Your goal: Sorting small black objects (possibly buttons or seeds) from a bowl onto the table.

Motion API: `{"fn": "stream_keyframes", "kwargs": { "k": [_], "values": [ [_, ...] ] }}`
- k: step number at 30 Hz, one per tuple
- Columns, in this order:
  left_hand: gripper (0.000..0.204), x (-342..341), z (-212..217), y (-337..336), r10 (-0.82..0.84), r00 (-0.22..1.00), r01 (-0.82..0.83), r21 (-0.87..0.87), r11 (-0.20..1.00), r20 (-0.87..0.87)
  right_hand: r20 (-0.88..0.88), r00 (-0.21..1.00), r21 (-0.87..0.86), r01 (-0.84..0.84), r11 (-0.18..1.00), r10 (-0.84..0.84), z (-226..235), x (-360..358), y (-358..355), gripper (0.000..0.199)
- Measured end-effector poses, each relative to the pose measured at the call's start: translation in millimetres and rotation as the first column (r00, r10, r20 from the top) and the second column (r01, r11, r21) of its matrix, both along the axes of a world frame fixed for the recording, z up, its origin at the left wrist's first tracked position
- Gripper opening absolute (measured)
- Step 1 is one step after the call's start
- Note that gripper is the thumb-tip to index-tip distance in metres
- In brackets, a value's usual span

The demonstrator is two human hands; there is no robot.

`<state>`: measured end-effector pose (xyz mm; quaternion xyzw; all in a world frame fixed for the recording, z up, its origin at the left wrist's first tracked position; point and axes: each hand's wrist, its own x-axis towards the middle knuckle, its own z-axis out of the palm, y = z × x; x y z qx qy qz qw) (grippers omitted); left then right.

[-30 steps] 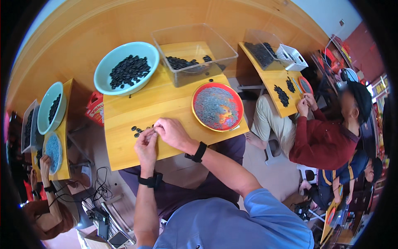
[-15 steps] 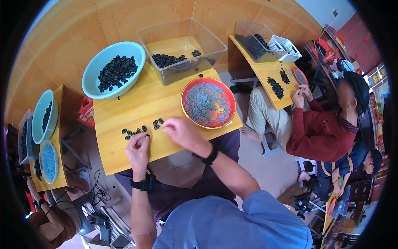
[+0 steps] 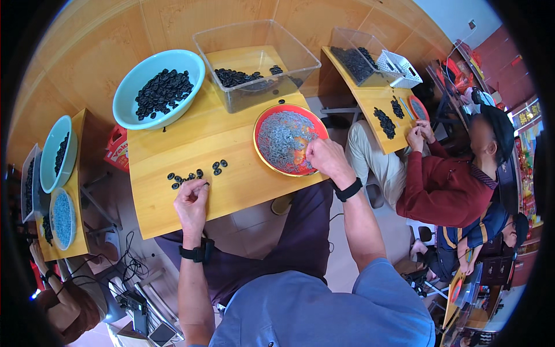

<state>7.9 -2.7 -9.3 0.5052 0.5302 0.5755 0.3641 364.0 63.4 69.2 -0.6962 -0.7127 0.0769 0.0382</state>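
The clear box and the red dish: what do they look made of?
The clear box looks like thin glossy plastic: see-through walls with glints. The red dish seems smooth plastic too, though glazed or enamelled ware is possible; the right hand reaches into it.

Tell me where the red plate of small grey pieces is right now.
In the head view, the red plate lies on the right part of the wooden table, just in front of the clear plastic bin, with the right hand at its near right rim.
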Motion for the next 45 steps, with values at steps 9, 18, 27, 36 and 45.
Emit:
{"fn": "stream_keyframes", "kwargs": {
  "k": [9,18,27,36,45],
  "values": [
    [0.013,1,0,0,0.024,0.993,-0.015,-0.078,0.997,0.118,0.116,0.99,-0.003,-0.079,0.997,0.079,-9,-4,-2,0.007],
    [0.012,-1,-11,3,-0.008,0.989,0.015,-0.051,0.999,0.145,-0.27,0.952,0.152,-0.106,0.983,0.145,26,-46,-19,0.006],
    [0.012,-5,-10,3,-0.061,0.995,0.064,-0.037,0.997,0.085,-0.536,0.741,0.21,-0.346,0.914,0.404,-18,-173,-19,0.007],
    [0.013,-6,-1,4,-0.084,0.995,0.082,-0.034,0.996,-0.056,-0.488,0.746,0.182,-0.419,0.889,0.452,-28,-193,-14,0.006],
    [0.011,-3,-5,5,-0.064,0.995,0.068,-0.046,0.997,0.077,-0.503,0.736,0.185,-0.421,0.888,0.453,-32,-191,-10,0.006]
  ]
}}
